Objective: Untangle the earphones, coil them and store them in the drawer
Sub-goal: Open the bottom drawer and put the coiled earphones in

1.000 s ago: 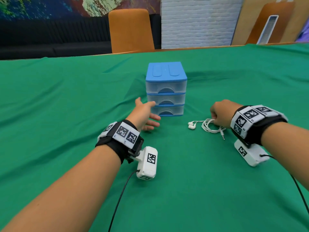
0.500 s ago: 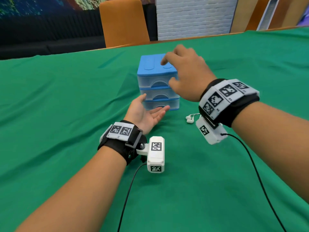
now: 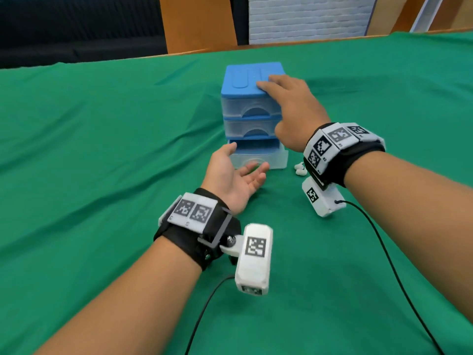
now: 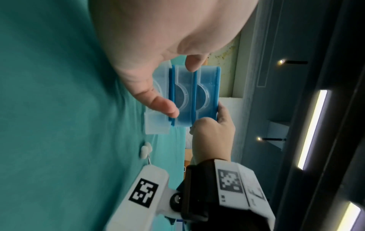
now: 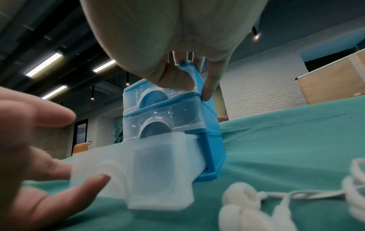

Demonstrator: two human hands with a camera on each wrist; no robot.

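The earphones point(image 5: 241, 204) are lying on the green cloth point(image 3: 102, 149), just beside the bottom drawer point(image 5: 158, 168). The right wrist view is showing their coiled white cable, while the head view is showing only the earbuds. The drawer is standing pulled out of the blue drawer unit point(image 3: 252, 78). The left hand point(image 3: 235, 175), palm up and fingers relaxed, is touching the drawer front. The right hand point(image 3: 294, 108) is clasping the unit's top.

Bright, even overhead light fills the head view; the small blue plastic drawer chest point(image 3: 245, 80) throws a soft shadow on the green tablecloth point(image 3: 102, 149). Long ceiling strip lamps point(image 4: 312, 129) glare. Close up, the white wired earphones point(image 5: 242, 195) are blurred, and straight lines bow at the edges.
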